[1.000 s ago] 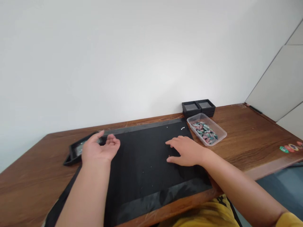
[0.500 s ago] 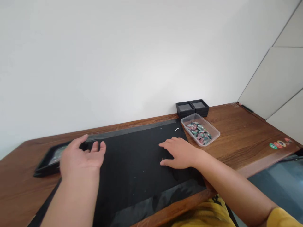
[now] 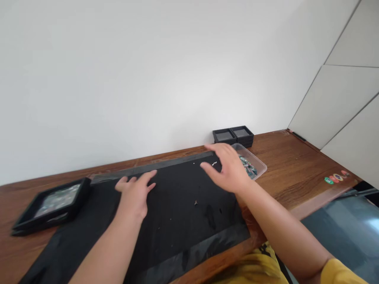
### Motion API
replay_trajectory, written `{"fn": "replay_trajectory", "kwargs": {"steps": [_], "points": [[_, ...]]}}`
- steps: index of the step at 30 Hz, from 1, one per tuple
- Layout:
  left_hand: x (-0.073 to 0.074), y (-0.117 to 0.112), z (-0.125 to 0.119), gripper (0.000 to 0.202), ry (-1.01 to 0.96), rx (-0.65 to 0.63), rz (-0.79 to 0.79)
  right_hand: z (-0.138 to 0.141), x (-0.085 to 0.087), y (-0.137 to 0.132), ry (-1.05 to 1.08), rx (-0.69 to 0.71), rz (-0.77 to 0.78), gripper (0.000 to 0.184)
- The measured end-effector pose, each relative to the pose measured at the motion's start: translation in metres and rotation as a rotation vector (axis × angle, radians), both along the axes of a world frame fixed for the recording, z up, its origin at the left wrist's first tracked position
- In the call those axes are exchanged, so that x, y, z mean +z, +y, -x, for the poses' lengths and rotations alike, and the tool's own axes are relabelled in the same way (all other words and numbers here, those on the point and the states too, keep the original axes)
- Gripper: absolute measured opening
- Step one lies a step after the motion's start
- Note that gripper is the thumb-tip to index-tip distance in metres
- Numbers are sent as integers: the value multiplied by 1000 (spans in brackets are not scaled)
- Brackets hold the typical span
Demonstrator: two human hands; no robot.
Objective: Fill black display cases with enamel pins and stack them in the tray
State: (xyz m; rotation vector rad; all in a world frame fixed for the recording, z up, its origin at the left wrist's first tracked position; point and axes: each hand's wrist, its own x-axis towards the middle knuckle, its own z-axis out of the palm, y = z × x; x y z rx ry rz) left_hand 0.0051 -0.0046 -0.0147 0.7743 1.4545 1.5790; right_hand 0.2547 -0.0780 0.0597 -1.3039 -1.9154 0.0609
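Observation:
My left hand (image 3: 134, 193) hovers over the left part of a black mat (image 3: 174, 228), fingers spread, with nothing in it. Farther right, my right hand (image 3: 226, 165) is raised above the mat's right edge, thumb and fingers apart and holding nothing. It partly covers a clear plastic tub (image 3: 261, 166) of small green and pinkish pieces (image 3: 248, 167). A tiny dark fragment (image 3: 196, 203) lies on the mat between the hands, and a small white scrap (image 3: 214, 163) lies near the right fingertips.
A black tray (image 3: 81, 197) with a shiny speckled content stands at the left. Two small stacks of black trays (image 3: 244, 141) sit by the wall. Round stickers (image 3: 336, 177) mark the wooden table's (image 3: 290, 165) right front edge. A white wall (image 3: 148, 79) rises behind.
My left hand has moved away from the black tray, rightward over the mat, turning over. My right hand has lifted off the mat, up and toward the tub. The view has shifted slightly.

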Motion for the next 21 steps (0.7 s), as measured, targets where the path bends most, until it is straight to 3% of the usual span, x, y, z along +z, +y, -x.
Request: {"fn": "replay_trajectory", "kwargs": {"steps": [1,4,9,11,16,21], "points": [[0,-4,-6,86,71,-19,20,-5,-1,4,-8,-96,-6,45],[0,-15,-21,102,570,-189,43,-21,-10,15,-74,-321,107,47],[-4,-24,-30,90,948,-390,66,-37,-15,26,-204,-425,304,63],[-8,-24,-30,87,1019,-424,54,-39,-11,31,-243,-457,300,62],[-20,-21,-27,84,1070,-454,4,-43,3,59,-463,-472,219,36],[-19,-19,-27,80,1041,-469,-28,-41,7,90,-656,-366,292,22]]}}
